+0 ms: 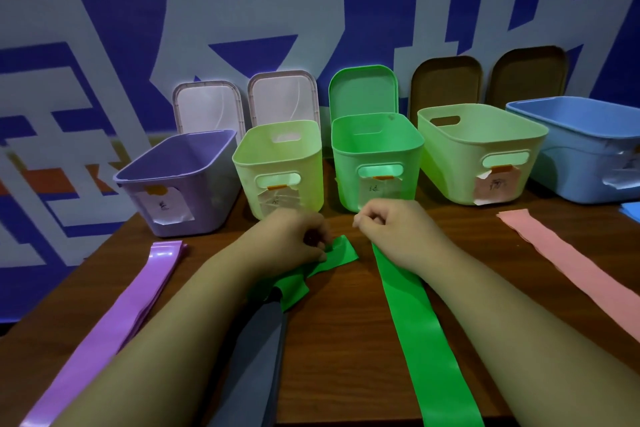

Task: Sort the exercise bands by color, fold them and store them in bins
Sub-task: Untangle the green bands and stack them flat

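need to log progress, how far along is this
Done: bands lie apart by color, purple bands left, pink band right. In hand: left hand pinches a crumpled green band; right hand sits on a long green strip. Left: folding; no band shows in the green bin or purple bin.

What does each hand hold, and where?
The left hand pinches the crumpled green band near its far end. The right hand lies curled on the long green band, at its far end; grip unclear.

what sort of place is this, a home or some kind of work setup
Probably a staged work or demo station, not a home: a wooden table against a big blue banner with white characters, and a row of paper-labelled bins.
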`<action>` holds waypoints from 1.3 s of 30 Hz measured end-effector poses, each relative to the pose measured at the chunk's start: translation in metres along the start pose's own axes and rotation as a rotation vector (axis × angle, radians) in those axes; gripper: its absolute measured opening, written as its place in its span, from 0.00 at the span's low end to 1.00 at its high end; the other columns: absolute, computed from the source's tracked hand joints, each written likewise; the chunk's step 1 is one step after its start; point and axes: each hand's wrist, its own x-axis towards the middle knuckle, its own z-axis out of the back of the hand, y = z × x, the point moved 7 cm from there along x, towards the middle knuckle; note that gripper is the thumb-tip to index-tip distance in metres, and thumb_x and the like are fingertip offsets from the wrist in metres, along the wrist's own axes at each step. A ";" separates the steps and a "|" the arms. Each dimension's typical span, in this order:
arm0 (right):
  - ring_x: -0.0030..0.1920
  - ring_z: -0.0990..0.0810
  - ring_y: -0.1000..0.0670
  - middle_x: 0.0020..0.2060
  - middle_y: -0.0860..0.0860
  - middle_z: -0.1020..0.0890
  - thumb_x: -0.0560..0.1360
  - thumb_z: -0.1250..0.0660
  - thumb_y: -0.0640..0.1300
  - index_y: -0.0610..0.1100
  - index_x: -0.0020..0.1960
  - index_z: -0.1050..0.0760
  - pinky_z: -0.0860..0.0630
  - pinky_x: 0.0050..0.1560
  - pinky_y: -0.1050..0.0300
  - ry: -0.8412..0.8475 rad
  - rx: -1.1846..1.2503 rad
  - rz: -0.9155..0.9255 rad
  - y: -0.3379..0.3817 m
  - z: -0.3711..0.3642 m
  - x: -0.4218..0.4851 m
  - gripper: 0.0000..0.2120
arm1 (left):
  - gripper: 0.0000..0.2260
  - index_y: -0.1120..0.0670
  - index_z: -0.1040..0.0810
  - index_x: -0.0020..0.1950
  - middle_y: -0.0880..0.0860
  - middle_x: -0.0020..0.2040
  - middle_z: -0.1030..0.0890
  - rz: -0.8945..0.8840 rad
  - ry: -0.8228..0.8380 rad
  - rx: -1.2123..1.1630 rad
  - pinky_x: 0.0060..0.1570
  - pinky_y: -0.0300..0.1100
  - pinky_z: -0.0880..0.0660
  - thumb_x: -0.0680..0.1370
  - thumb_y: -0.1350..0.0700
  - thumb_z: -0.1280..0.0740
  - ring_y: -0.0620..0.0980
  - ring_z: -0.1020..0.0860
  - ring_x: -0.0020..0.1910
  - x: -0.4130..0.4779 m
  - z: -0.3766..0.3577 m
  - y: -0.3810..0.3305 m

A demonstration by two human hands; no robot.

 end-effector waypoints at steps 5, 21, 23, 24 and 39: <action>0.28 0.29 0.55 0.30 0.54 0.22 0.83 0.33 0.53 0.55 0.47 0.16 0.32 0.32 0.56 0.020 0.056 0.014 -0.004 -0.003 0.001 0.10 | 0.10 0.42 0.19 0.56 0.41 0.48 0.16 0.027 -0.028 -0.145 0.51 0.36 0.24 0.81 0.57 0.28 0.36 0.20 0.48 -0.001 0.000 0.003; 0.63 0.21 0.62 0.61 0.65 0.19 0.82 0.32 0.59 0.54 0.72 0.22 0.27 0.64 0.59 0.278 0.267 0.032 0.016 -0.007 -0.020 0.20 | 0.02 0.51 0.25 0.57 0.60 0.45 0.23 -0.071 -0.326 -0.626 0.38 0.48 0.30 0.88 0.56 0.37 0.51 0.29 0.37 -0.006 0.068 -0.046; 0.66 0.22 0.56 0.65 0.59 0.18 0.83 0.32 0.59 0.54 0.73 0.22 0.25 0.65 0.55 0.230 0.192 0.021 0.015 -0.004 -0.018 0.21 | 0.02 0.52 0.26 0.58 0.59 0.46 0.22 -0.072 -0.324 -0.679 0.37 0.46 0.28 0.88 0.56 0.38 0.50 0.27 0.37 -0.008 0.072 -0.060; 0.61 0.19 0.55 0.61 0.57 0.16 0.84 0.32 0.57 0.54 0.69 0.19 0.22 0.60 0.56 0.208 0.173 0.010 0.012 -0.003 -0.016 0.16 | 0.03 0.52 0.26 0.58 0.55 0.45 0.21 -0.070 -0.320 -0.699 0.36 0.45 0.26 0.88 0.56 0.38 0.49 0.25 0.36 -0.009 0.075 -0.065; 0.26 0.21 0.49 0.33 0.47 0.16 0.87 0.43 0.44 0.45 0.48 0.19 0.24 0.28 0.55 -0.401 0.459 -0.197 -0.009 0.057 -0.022 0.16 | 0.13 0.48 0.16 0.59 0.52 0.54 0.14 0.288 0.189 -0.280 0.59 0.54 0.17 0.82 0.42 0.30 0.53 0.14 0.52 -0.025 0.076 -0.054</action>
